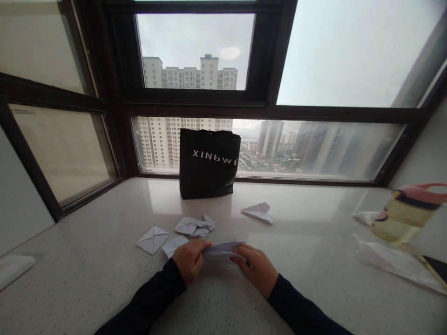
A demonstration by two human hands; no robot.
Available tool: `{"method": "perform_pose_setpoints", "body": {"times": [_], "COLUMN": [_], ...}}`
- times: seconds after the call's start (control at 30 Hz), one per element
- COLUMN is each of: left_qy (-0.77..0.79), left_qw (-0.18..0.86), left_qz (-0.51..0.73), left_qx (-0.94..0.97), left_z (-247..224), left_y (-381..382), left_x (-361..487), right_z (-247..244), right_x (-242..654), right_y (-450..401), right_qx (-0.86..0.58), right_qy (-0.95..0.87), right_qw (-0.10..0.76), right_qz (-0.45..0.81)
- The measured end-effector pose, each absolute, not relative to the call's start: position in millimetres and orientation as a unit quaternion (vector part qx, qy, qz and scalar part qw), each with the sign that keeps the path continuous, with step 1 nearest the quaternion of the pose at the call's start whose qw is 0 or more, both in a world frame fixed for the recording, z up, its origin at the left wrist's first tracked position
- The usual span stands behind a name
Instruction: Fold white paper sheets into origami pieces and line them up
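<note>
Between your left hand [190, 261] and right hand [259, 270], both pinched nearly closed, spans folded white paper [220, 250]; forearms [152, 293] slant inward.

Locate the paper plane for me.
In the head view, the paper plane lies on the white counter just right of centre, beyond the right hand, to the right of and nearer than the black bag.

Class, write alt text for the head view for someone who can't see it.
The left hand and right hand hold a white paper over a pale counter. Nearby lie more folded papers and a paper plane; a black bag stands before a window.
</note>
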State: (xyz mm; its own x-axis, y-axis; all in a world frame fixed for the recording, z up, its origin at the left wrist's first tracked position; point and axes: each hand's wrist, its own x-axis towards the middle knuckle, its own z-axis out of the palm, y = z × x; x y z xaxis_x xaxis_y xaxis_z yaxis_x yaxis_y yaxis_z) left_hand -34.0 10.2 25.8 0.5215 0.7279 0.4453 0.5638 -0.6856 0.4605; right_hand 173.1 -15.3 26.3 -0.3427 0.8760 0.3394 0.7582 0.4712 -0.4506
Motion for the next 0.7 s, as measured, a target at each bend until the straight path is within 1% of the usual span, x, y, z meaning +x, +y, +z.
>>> {"method": "perform_pose_setpoints", "body": {"times": [0.23, 0.3, 0.43, 0.5, 0.6, 0.7], "left_qy": [0.356, 0.353, 0.345, 0.340, 0.334, 0.334], "left_qw": [0.078, 0.070, 0.058, 0.050, 0.035, 0.012], "left_qz": [0.278, 0.279, 0.281, 0.281, 0.278, 0.272], "left_qx": [0.889, 0.890, 0.894, 0.896, 0.900, 0.903], "left_z": [16.1, 12.2, 7.4, 7.8, 11.5, 15.3], "left_y": [11.8, 16.0, 21.8, 21.4, 18.0, 14.9], "left_x": [-27.7, -28.6, -30.3, -30.1, -28.2, -25.8], "right_z": [23.7, 22.7, 23.5, 24.3, 24.7, 25.0], "right_x": [173.7, 174.1, 176.3, 177.4, 177.7, 176.5], "right_y": [-14.4, -14.4, -13.6, -12.8, -11.7, -11.4], "right_qx": [-0.506, -0.508, -0.516, -0.517, -0.517, -0.514], "right_qy": [-0.809, -0.800, -0.770, -0.774, -0.798, -0.801], "right_qw": [0.278, 0.304, 0.376, 0.364, 0.308, 0.301], "right_qz": [0.111, 0.093, -0.008, -0.024, 0.026, 0.062]}}
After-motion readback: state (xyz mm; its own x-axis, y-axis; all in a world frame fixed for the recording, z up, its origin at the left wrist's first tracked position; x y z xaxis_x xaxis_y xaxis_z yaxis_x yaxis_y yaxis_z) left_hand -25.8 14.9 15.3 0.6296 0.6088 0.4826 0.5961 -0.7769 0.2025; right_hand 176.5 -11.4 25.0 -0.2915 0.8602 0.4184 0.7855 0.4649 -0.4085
